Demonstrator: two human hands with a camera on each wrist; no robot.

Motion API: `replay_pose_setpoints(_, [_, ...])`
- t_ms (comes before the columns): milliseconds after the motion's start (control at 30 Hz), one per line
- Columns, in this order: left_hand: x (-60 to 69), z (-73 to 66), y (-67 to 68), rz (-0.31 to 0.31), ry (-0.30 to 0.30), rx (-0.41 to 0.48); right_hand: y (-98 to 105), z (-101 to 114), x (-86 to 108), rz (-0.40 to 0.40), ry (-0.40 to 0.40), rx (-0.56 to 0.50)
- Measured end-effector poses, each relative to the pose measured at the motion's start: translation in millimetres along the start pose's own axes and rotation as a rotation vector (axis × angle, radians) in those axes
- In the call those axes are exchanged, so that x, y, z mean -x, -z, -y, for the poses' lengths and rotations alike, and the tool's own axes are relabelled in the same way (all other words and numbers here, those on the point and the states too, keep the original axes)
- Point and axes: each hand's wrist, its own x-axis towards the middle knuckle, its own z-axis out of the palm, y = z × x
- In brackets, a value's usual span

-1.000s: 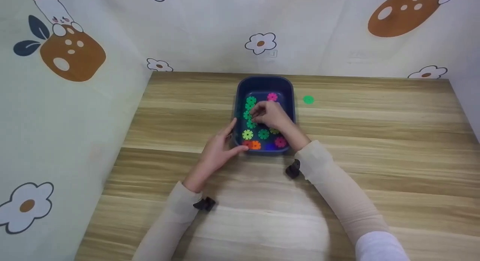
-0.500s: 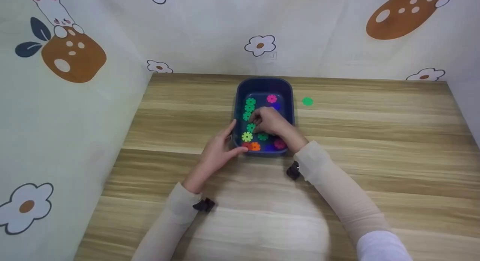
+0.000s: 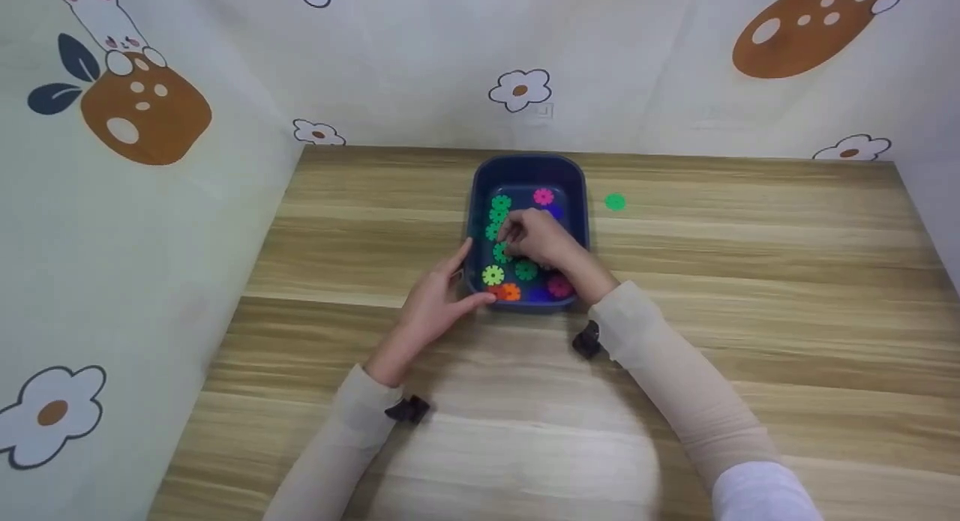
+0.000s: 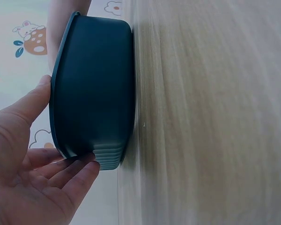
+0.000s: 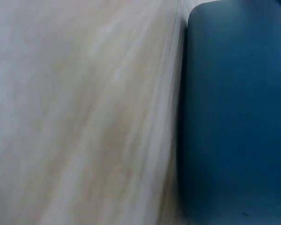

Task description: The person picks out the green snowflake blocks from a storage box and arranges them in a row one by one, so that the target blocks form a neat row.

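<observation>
As the left hand (image 3: pixel 431 303) is gripping the tub (image 3: pixel 529 169) at its near left corner, I am seeing the right hand (image 3: pixel 541 235) inside the tub, by green flowers (image 3: pixel 501 203) that are lying along its left side; whether it is pinching one, I cannot tell; a green disc (image 3: pixel 615 202) is lying right of the tub

Far end of tray (image 3: pixel 529 170) free fr above; R hand (image 3: pixel 537 233) blocks ctr.

Homelike setting, room type unclear, wood-grain tabletop (image 3: pixel 757 281), pale walls (image 3: pixel 420 79) printed with cartoon rabbits (image 3: pixel 107 15) and flowers (image 3: pixel 534 84)
</observation>
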Motion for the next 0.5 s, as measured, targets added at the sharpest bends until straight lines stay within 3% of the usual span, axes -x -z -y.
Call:
replay_pose_setpoints(233, [0.0,0.0,0.7,-0.006,-0.014,-0.011,0.7,0.6,-0.4,-0.044,0.006,-0.053])
replay_pose_setpoints(500, [0.1,0.7,0.4,-0.005,-0.024,0.053,1.2,2.6,-0.4,-0.072,-0.002,-0.06])
